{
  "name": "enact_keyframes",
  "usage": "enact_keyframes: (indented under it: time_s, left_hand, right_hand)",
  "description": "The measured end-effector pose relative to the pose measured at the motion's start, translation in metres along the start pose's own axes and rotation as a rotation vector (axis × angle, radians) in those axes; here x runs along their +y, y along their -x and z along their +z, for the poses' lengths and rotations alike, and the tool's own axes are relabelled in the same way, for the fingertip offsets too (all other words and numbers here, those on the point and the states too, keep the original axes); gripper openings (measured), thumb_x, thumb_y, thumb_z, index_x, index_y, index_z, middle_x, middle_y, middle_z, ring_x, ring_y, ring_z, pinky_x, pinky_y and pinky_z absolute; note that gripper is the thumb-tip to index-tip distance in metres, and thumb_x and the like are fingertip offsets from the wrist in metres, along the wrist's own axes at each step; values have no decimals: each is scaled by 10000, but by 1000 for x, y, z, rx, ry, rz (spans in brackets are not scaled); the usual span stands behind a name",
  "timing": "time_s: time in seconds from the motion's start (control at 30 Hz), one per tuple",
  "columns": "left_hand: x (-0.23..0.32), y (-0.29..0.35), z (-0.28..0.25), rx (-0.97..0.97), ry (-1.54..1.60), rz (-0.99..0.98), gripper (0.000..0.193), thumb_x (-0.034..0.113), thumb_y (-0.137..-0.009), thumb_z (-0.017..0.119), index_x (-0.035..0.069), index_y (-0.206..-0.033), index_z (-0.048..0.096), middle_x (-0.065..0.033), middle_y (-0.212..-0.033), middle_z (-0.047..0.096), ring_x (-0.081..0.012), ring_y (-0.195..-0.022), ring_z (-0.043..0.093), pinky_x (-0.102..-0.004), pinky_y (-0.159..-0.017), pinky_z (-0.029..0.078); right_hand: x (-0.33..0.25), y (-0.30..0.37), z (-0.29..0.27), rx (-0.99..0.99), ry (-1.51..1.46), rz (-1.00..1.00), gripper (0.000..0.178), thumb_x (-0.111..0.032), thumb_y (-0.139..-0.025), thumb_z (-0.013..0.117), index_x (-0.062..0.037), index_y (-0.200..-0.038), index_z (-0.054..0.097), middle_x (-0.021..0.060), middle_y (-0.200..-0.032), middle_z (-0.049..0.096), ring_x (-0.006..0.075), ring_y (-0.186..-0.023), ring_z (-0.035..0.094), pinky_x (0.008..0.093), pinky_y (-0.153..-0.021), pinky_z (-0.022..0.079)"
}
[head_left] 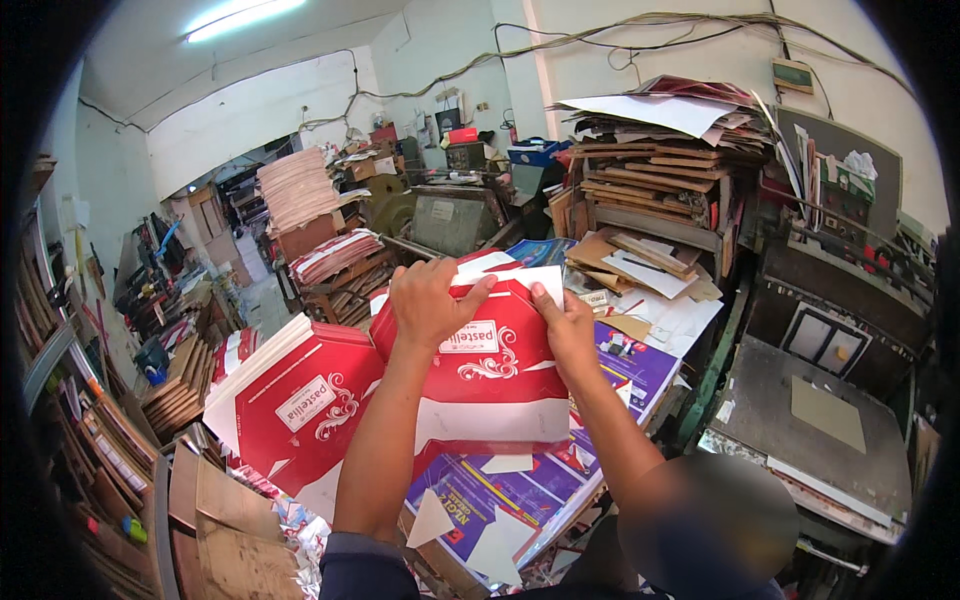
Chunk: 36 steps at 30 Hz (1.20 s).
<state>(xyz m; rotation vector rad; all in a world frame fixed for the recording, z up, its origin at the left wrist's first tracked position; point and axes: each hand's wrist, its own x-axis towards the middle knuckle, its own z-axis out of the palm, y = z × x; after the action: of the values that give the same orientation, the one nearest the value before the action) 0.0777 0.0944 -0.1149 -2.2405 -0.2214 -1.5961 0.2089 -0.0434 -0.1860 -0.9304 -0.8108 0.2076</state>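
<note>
A stack of red-and-white printed card sheets [520, 372] lies before me, its near end over the purple printed sheet [570, 478]. My left hand [432, 302] is closed over the far edge of this stack, fingers beyond the edge and thumb on the printed face. Farther right, my right hand [566, 325] grips the white corner, thumb on top; its other fingers are partly hidden. Left of my left forearm, a thicker red-and-white card stack [345, 375] leans at a slant with its pale edges showing.
White card scraps [500, 545] lie on the purple sheet. To the right stands a machine with a flat metal bed [800, 440]. Behind it, a rack [655, 190] carries piled boards. Wooden boards [235, 535] stand at lower left. A blurred patch covers the lower right.
</note>
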Motion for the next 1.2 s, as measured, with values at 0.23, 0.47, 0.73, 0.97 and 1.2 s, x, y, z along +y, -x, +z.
enact_keyframes:
  time_s: [0.23, 0.47, 0.73, 0.97, 1.2]
  left_hand:
    - [-3, 3, -2, 52, 2, 18, 499, 486, -874, 632, 97, -602, 477, -103, -581, 509, -317, -566, 531, -434, -559, 353]
    - [-6, 6, 2, 46, -1, -11, 483, 488, -864, 636, 98, -611, 508, -103, -585, 526, -306, -567, 538, -438, -566, 364]
    - [-4, 6, 8, 129, 36, -65, 515, 570, -834, 637, 97, -635, 586, -97, -637, 602, -294, -628, 597, -442, -617, 411]
    - [-4, 13, -12, 49, 147, -97, 439, 502, -827, 677, 74, -887, 599, -114, -872, 598, -311, -862, 594, -436, -756, 420]
    - [-26, 56, -169, 379, -76, -247, 552, 220, -766, 783, 54, -1241, 554, -155, -1214, 558, -350, -1173, 514, -485, -1047, 373]
  right_hand:
    - [8, -13, -1, -17, 157, -161, 336, -315, -987, 621, 6, -1033, 706, 72, -915, 700, 130, -767, 625, 279, -702, 502]
    - [-27, -59, -95, 666, -450, -104, 258, -367, -967, 643, -130, -1040, 573, -19, -802, 585, 71, -591, 510, 225, -511, 425]
    - [-94, 9, -82, 405, -552, -438, 289, -298, -1018, 547, -26, -1098, 604, 69, -944, 655, 75, -654, 537, 238, -570, 432]
    - [-57, 93, 65, -361, 253, -563, 645, -306, -930, 666, -10, -1436, 398, 185, -1403, 488, 284, -1284, 460, 378, -1081, 336]
    - [-60, 6, 46, -48, 898, -556, 725, -413, -837, 766, 19, -1353, 497, 231, -1372, 535, 367, -1280, 508, 443, -1050, 396]
